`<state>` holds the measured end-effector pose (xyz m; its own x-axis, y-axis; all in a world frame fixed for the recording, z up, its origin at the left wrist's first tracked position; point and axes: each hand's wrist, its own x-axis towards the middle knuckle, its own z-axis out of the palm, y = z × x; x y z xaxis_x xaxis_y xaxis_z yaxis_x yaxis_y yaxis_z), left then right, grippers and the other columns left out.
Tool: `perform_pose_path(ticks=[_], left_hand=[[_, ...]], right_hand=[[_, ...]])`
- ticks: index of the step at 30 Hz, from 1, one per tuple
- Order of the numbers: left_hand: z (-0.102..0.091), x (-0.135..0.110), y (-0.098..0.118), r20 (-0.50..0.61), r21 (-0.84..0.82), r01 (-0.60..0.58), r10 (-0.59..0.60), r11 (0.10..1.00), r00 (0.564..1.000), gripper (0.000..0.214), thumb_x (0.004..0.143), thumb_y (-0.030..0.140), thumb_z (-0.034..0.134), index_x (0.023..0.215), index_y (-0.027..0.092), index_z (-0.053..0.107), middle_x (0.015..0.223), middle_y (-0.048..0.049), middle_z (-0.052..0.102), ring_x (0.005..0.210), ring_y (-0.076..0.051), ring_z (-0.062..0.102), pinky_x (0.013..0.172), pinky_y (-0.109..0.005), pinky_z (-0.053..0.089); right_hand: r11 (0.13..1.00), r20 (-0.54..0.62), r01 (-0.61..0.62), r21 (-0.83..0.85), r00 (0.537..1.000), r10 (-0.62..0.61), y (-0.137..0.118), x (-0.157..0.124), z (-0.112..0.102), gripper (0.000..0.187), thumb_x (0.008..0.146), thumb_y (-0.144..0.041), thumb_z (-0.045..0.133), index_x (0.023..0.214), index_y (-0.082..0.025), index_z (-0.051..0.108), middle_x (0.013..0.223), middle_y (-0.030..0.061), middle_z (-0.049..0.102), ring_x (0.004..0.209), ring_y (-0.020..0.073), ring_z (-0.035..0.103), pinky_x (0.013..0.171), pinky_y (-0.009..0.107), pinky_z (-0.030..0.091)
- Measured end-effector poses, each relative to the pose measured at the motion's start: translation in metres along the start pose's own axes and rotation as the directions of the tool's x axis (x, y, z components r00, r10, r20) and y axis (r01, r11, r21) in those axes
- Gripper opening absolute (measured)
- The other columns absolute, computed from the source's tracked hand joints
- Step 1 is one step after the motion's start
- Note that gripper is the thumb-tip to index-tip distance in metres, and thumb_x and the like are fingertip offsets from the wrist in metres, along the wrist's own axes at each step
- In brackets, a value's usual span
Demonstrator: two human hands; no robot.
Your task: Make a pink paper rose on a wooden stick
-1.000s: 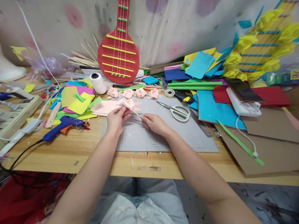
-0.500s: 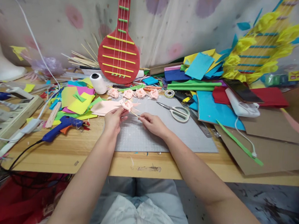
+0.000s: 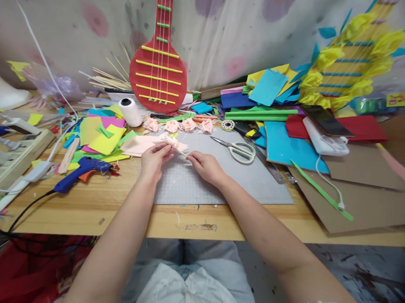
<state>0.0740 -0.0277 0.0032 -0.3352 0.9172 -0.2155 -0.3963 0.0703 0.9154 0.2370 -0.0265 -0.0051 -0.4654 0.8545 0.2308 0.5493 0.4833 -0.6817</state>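
Note:
Over the grey cutting mat (image 3: 200, 188), my left hand (image 3: 154, 161) pinches a pink paper flower (image 3: 171, 141) at its base. My right hand (image 3: 206, 165) is closed on the thin wooden stick (image 3: 182, 154) that runs into the flower from the right. Flat pink paper pieces (image 3: 137, 145) lie just behind my left hand. Several finished pink paper flowers (image 3: 188, 124) sit in a row along the mat's back edge. Scissors (image 3: 240, 151) with pale handles rest on the mat to the right of my right hand.
A blue hot glue gun (image 3: 81, 174) lies left, beside a power strip (image 3: 34, 152). Coloured paper scraps (image 3: 102, 134) and a white thread spool (image 3: 131, 112) stand behind. A red paper lute (image 3: 158, 75) leans at the back. Cardboard sheets (image 3: 361, 193) lie right.
The pink flower has turned on its stick between my hands, its bloom now tilted more sideways. The whole view has shifted slightly.

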Motion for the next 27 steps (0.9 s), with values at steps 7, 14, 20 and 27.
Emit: perform_pose_path(ticks=[7, 14, 20, 27], left_hand=[[0.0003, 0.0018, -0.0055, -0.013, 0.072, -0.151, 0.152, 0.986, 0.988, 0.029, 0.049, 0.015, 0.074, 0.075, 0.011, 0.063, 0.068, -0.0020, 0.063, 0.063, -0.010, 0.059, 0.070, -0.027, 0.050], [-0.0003, 0.0020, -0.0056, -0.025, 0.012, -0.080, 0.080, 0.997, 0.996, 0.022, 0.051, 0.009, 0.072, 0.071, 0.010, 0.064, 0.071, -0.0046, 0.065, 0.067, -0.013, 0.062, 0.073, -0.032, 0.051], [0.0021, 0.0013, -0.0046, -0.036, -0.018, -0.031, 0.031, 0.999, 0.999, 0.020, 0.051, 0.005, 0.070, 0.070, 0.009, 0.064, 0.068, -0.0047, 0.065, 0.063, -0.012, 0.062, 0.073, -0.031, 0.052], [0.0033, -0.0010, -0.0036, -0.035, -0.032, -0.024, 0.023, 0.999, 0.999, 0.018, 0.052, 0.004, 0.069, 0.069, 0.008, 0.064, 0.064, -0.0039, 0.065, 0.060, -0.012, 0.061, 0.071, -0.031, 0.052]], right_hand=[[0.998, 0.017, -0.030, -0.048, 0.999, 0.031, -0.0018, -0.0016, 0.0045, 0.025, 0.088, -0.032, 0.035, 0.087, -0.019, 0.056, 0.075, 0.0026, 0.060, 0.065, 0.0120, 0.051, 0.062, 0.021, 0.032], [0.994, 0.067, 0.014, -0.113, 0.998, -0.007, -0.0046, -0.0034, 0.0049, 0.026, 0.089, -0.033, 0.032, 0.088, -0.019, 0.054, 0.078, 0.0035, 0.061, 0.069, 0.0125, 0.053, 0.064, 0.021, 0.032], [0.988, 0.132, 0.053, -0.143, 0.991, -0.034, -0.0038, -0.0041, 0.0007, 0.026, 0.090, -0.031, 0.030, 0.088, -0.018, 0.053, 0.079, 0.0041, 0.060, 0.071, 0.0126, 0.053, 0.065, 0.021, 0.032], [0.996, 0.161, 0.036, -0.085, 0.987, -0.022, -0.0071, -0.0052, -0.0024, 0.025, 0.089, -0.029, 0.030, 0.084, -0.018, 0.053, 0.067, 0.0004, 0.056, 0.062, 0.0107, 0.049, 0.061, 0.020, 0.031]])
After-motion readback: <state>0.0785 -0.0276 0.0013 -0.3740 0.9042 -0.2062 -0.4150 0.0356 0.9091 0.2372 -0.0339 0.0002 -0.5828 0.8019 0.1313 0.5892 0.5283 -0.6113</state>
